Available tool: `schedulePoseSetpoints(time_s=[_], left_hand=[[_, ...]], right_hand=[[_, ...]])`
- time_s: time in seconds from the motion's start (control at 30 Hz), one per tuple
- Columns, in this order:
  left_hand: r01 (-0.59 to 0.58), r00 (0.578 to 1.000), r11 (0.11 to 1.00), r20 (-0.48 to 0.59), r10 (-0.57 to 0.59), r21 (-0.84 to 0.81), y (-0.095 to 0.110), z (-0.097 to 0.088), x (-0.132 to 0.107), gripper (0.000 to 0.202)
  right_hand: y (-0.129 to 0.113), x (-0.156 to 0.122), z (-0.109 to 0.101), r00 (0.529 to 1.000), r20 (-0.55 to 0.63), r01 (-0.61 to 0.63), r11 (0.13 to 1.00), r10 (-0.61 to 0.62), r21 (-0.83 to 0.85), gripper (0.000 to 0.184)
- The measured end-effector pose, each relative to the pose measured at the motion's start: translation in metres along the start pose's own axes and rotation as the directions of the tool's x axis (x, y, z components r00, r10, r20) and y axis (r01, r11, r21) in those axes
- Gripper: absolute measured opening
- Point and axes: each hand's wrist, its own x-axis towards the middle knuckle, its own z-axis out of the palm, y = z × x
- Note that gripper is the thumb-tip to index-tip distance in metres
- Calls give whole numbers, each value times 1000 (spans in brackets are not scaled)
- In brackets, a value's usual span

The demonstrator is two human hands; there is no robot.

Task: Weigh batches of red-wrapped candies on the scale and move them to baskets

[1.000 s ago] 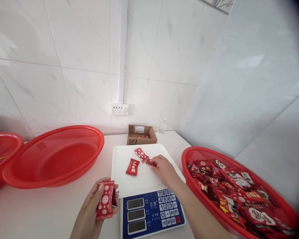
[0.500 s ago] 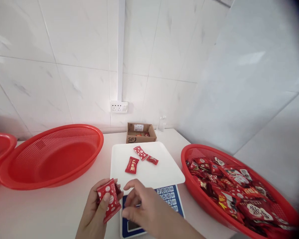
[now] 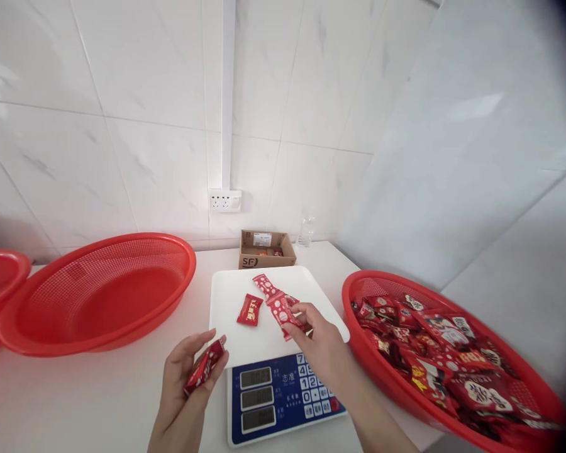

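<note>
Dotted packet (image 3: 281,313) crossed pan's edge (image 3: 264,354), right grip (image 3: 324,343) pinching; left grip (image 3: 182,374) clasps red packet (image 3: 205,367).

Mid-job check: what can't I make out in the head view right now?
Head view, all items:
Small red packet on the white scale plate: mostly hidden by the dotted packet and right hand.
Red packet: partly covered by the left hand holding it.
Scale displays: digits too faint to read surely.
Some keypad keys: behind the right hand.
Leftmost basket: cut by left edge.
</note>
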Motion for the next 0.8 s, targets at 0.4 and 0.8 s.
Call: schedulePoseSetpoints(time_s=[0.4, 0.8], left_hand=[[58, 991, 959, 100, -89, 278, -7, -9, 5, 57], [-17, 974, 970, 222, -38, 243, -29, -9, -10, 66]], right_hand=[[1, 12, 8, 993, 113, 65, 900, -18, -430, 26], [-38, -40, 7, 859, 454, 105, 950, -236, 294, 25]])
